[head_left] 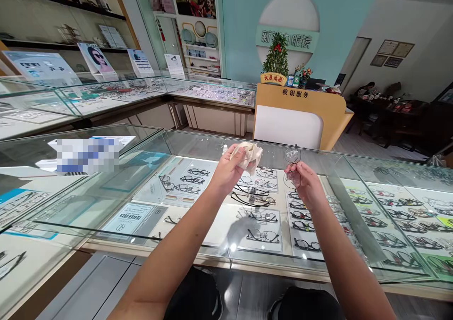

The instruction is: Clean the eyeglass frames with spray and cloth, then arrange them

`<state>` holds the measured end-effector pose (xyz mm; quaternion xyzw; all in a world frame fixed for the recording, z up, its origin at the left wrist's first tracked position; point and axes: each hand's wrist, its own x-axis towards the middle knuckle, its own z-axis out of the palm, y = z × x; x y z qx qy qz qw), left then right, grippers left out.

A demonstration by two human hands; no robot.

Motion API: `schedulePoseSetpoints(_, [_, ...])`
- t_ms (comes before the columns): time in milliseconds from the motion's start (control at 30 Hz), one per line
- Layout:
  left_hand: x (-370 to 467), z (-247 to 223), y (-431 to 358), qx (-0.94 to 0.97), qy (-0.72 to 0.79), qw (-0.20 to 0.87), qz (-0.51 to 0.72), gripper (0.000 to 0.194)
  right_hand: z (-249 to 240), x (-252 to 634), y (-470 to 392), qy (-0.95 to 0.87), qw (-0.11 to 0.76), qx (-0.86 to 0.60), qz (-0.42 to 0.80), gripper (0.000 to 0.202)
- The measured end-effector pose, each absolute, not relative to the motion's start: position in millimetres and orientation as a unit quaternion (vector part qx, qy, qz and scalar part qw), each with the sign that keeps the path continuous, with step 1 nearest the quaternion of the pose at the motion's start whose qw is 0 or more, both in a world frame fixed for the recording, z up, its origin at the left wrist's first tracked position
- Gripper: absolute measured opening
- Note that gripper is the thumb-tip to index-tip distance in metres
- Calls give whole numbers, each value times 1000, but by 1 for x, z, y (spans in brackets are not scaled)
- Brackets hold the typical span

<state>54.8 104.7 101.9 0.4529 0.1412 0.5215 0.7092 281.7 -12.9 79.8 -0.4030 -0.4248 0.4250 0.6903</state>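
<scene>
Glasses [292, 157], round-lensed, pinched in right grip [308, 181], crumpled cream cloth [252, 156] bunched in left grip [228, 168]

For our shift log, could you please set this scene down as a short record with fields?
Left hand: holds a bunched pale cloth
Right hand: holds eyeglasses on end, one lens above the other
Below the hands: glass display case with rows of spectacle frames inside
Beyond: yellow-and-white counter, bearing a leafy plant
</scene>
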Motion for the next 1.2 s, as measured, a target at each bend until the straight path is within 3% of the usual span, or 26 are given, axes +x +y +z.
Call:
schedulePoseSetpoints(100, [55,102,104,429,154,749,481,38,80,282,-13,-429,685,-405,427,28])
schedulePoseSetpoints(200, [53,103,104,420,178,772,443,47,80,281,-12,-431,683,-411,423,29])
schedulePoseSetpoints(367, [49,106,99,465,160,761,423,50,81,281,-13,-423,685,-406,434,27])
schedulePoseSetpoints(533, [43,112,92,499,107,770,383,76,81,282,-13,-421,687,-408,429,27])
schedulePoseSetpoints(767, [41,107,92,541,103,774,311,43,80,282,-11,-422,688,-412,424,29])
schedulePoseSetpoints(1000, [41,105,91,564,91,770,285,33,80,281,-11,-420,685,-414,428,29])
schedulePoseSetpoints(1133, [39,106,91,571,84,767,281,62,81,280,-11,-419,685,-414,429,29])
schedulePoseSetpoints(1200, [39,106,92,579,82,762,278,58,82,279,-12,-414,687,-411,433,28])
